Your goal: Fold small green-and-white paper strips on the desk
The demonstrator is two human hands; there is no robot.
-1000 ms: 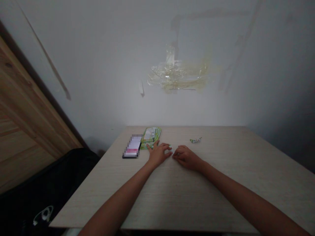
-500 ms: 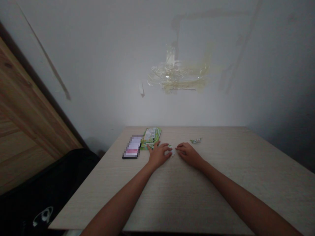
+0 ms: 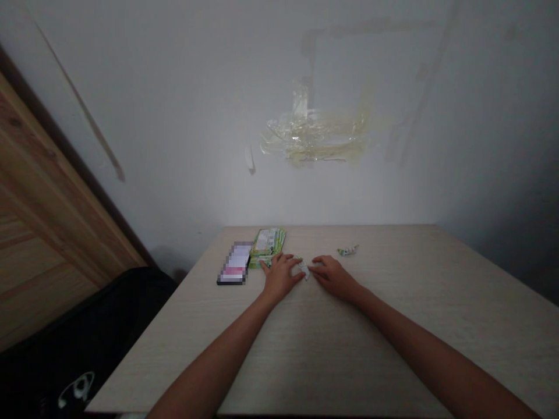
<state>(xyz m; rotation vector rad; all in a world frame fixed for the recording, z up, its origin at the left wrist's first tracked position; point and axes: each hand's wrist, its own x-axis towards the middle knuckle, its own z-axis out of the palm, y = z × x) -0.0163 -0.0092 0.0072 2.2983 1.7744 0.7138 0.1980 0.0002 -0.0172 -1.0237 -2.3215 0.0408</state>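
Observation:
A small piece of folded paper (image 3: 304, 269), white with some green, lies on the table between my hands. My left hand (image 3: 279, 278) holds it from the left, thumb at the near side and fingertips at the far side. My right hand (image 3: 335, 277) rests at its right edge, fingers stretched and slightly apart, the tips touching or almost touching the paper. Just behind my left hand is a stack of green-and-white printed sheets (image 3: 269, 240), partly covered by my fingers. Beyond my right hand lies another small folded paper piece (image 3: 348, 251), green and white.
A phone (image 3: 234, 265) with a blurred screen lies left of the stack. The wood-grain table (image 3: 393, 349) meets a wall with peeling clear tape (image 3: 314, 137). To the left are a black bag (image 3: 109, 314) and a wooden panel (image 3: 39, 192).
My right fingertips have moved slightly left, up to the edge of the small paper. My left fingers have shifted a little on it. The camera view has tilted slightly.

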